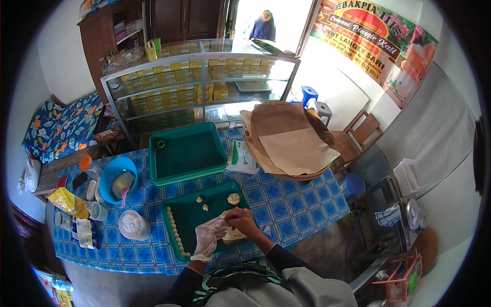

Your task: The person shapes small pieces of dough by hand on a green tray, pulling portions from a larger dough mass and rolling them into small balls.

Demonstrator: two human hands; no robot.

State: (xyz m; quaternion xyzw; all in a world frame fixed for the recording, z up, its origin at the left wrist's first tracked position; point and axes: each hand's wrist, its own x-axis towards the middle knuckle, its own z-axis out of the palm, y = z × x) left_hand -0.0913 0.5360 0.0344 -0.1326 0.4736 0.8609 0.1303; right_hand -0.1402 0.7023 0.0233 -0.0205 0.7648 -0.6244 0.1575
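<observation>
My left hand, in a thin whitish see-through glove, and my bare right hand meet over the right part of a green tray. Their fingertips are pinched together; whatever lies between them is too small to make out. Below and beside the fingers, a large pale dough mass rests in the tray, partly hidden by my hands. A row of small dough balls lines the tray's left side. Toward the far side sit a rounded dough lump and two small dough pieces.
Beyond the tray stand stacked green trays, a white-green packet and a wide round basket topped with brown paper. At left are a blue basin, a white tub and jars. A glass display case stands behind.
</observation>
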